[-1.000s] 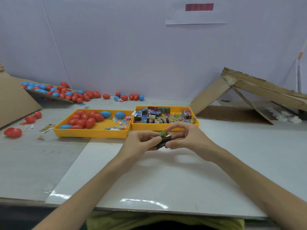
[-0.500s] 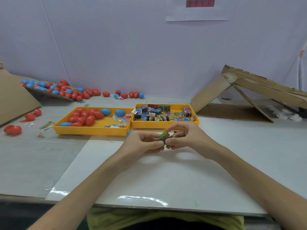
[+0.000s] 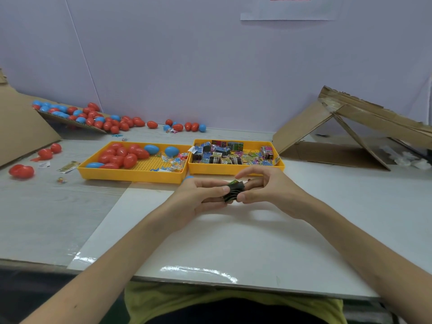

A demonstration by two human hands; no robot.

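Just above the white board (image 3: pixel 210 242), near its far edge, a small dark packet (image 3: pixel 233 191) with a green patch sits between both hands. The left hand (image 3: pixel 198 197) pinches its left end, thumb on top and fingers curled beneath. The right hand (image 3: pixel 268 190) pinches the right end between the thumb and the lower fingers, with the forefinger raised and arched over the packet. The packet looks creased, and its print is too small to read. A blue bit (image 3: pixel 188 177) peeks out just behind the left hand; what it is cannot be told. The board lies on a grey bench (image 3: pixel 46 218). Beyond the hands two yellow trays stand side by side, touching. The left tray (image 3: pixel 131 175) holds red and blue eggs (image 3: pixel 121 156) and some clear wrappers (image 3: pixel 173 163). The right tray (image 3: pixel 233 170) is heaped with small printed packs (image 3: pixel 224 155). More eggs lie in a heap (image 3: pixel 93 118) along the wall at the back left, partly on a cardboard sheet, and a few red ones (image 3: pixel 22 171) lie loose at the left. A cardboard tent (image 3: pixel 350 127) stands at the right.
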